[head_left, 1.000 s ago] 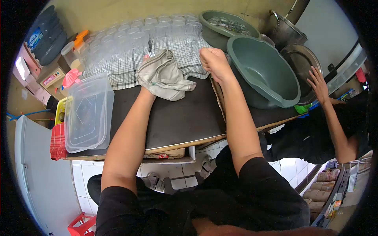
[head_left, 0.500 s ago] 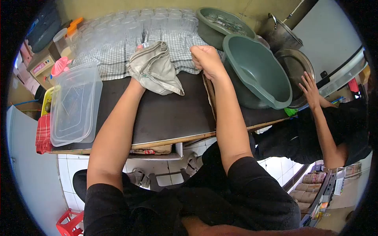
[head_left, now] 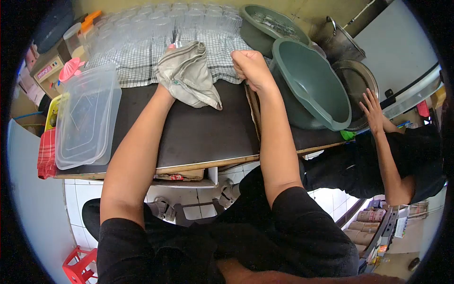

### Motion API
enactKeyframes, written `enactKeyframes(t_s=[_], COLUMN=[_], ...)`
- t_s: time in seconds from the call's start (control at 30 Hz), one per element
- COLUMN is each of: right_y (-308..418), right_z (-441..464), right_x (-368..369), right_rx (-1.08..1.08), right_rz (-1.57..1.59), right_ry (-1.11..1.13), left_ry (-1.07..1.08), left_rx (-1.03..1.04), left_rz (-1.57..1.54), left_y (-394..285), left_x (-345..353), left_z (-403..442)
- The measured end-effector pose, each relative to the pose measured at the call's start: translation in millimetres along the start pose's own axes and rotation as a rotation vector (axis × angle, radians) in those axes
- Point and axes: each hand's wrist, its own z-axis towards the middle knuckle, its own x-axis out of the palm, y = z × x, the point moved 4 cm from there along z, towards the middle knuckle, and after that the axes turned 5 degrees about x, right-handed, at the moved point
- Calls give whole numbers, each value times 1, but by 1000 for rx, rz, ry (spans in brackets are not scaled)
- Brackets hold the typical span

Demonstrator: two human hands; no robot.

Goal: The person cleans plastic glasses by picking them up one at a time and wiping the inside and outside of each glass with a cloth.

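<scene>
A folded light grey cloth [head_left: 191,78] covers most of my left hand [head_left: 171,48]. Only a fingertip shows past its upper edge, and the fingers appear closed on it from beneath. Whether a glass is also under the cloth is hidden. My right hand [head_left: 251,68] is a closed fist, just right of the cloth and apart from it. The inside of that fist is out of sight. Both hands are above the near edge of a black-and-white checked cloth [head_left: 220,59], on which rows of upturned clear glasses [head_left: 163,31] stand.
A green basin [head_left: 307,80] stands tilted on the right, before another basin [head_left: 265,35] holding glasses. A metal lid [head_left: 357,87] and pot [head_left: 333,40] are beyond. Another person's hand [head_left: 373,111] is near the lid. At left lies a clear plastic box [head_left: 87,118].
The view has shifted slightly. The light grey cloth and my left hand are a little higher in view, and the cloth's folds have turned somewhat. My right hand stays a fist.
</scene>
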Motion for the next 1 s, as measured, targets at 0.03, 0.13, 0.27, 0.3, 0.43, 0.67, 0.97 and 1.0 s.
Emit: enactKeyframes(t_s=[0.03,0.13,0.27,0.3,0.43,0.67,0.97,1.0], right_y=[1,0,1,1,1,0,-7,-3], right_z=[-1,0,-1,-1,-1,0,9,3], right_x=[1,1,2,2,2,2,13,36], right_rx=[-6,18,1,3,3,3,-148,-335], right_rz=[-14,-32,-39,-44,-42,-30,-89,-185], right_ry=[-2,-12,-5,-3,-1,0,-12,-57], left_ry=[-19,-11,180,181,-23,23,56,210], left_rx=[-13,6,-38,-37,22,22,-37,-50], left_rz=[-4,9,-94,-95,19,41,-20,-82], left_y=[0,0,1,1,2,1,4,5], left_x=[2,3,-4,-1,1,2,-5,-8], left_z=[-1,-2,7,5,-1,-1,5,8])
